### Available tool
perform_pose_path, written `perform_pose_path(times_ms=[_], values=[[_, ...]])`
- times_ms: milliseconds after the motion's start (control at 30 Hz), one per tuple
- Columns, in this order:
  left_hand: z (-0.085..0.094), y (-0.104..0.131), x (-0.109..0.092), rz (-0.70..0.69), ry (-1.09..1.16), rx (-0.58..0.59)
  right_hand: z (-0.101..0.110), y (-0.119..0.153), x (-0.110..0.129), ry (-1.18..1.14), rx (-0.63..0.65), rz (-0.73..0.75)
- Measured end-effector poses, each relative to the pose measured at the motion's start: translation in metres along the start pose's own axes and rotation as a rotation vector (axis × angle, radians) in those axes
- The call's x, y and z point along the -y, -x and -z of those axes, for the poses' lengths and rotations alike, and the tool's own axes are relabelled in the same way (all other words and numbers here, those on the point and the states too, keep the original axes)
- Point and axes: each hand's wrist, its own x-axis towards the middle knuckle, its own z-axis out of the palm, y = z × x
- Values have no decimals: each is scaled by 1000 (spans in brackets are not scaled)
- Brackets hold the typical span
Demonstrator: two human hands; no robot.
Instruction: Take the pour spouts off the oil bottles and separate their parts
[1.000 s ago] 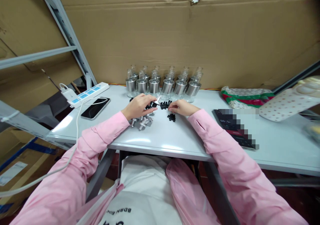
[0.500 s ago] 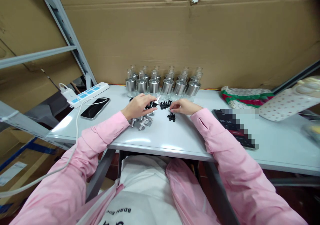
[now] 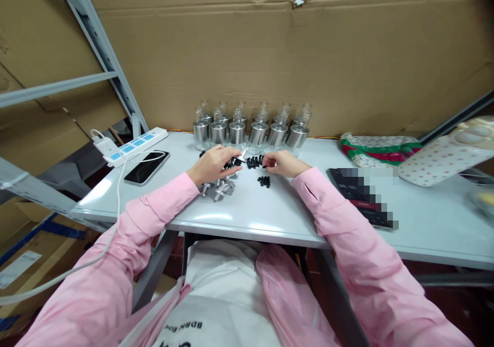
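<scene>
My left hand (image 3: 216, 163) is closed, pinching a small silver-and-black part (image 3: 242, 158) between thumb and fingers. Beneath and in front of that hand lie several silver metal pieces (image 3: 219, 188) in a loose heap, along with black parts partly hidden by the fingers. My right hand (image 3: 281, 163) is pinched around a small black piece (image 3: 264, 166), most of it covered by the fingertips. Between the hands is a cluster of black parts (image 3: 253, 162). Just nearer to me is a little pile of small black pieces (image 3: 264, 181).
Two rows of glass bottles with metal sleeves (image 3: 258, 131) stand behind the hands. On the left are a phone (image 3: 147, 168) and a power strip (image 3: 135, 146) with a white cable. To the right lie a dark device with a display (image 3: 349, 187), a patterned bag (image 3: 382, 151) and a dotted item (image 3: 436, 159).
My right fingertips have curled in and shifted slightly left and up, with a small black piece now showing at them. My left hand has barely moved.
</scene>
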Motion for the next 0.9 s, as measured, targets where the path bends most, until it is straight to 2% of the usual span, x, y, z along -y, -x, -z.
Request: perform_pose_path(times_ms=[167,300,467,567,633,800,900], values=[[-1,1,1,9,0,13,-1,-1,-5,35,80,-42],[0,1,1,17,-1,23,-2,-3,-5,67,5,15],[1,0,0,13,6,11,-3,-4,-5,27,46,14],[0,0,-1,12,7,16,-1,-2,-4,16,11,-8],[0,0,-1,13,6,22,1,0,-2,-22,8,-41],[-1,0,-1,-8,9,4,5,3,-1,-193,119,-76],[-1,0,0,-25,0,-13,3,2,-1,-232,124,-85]])
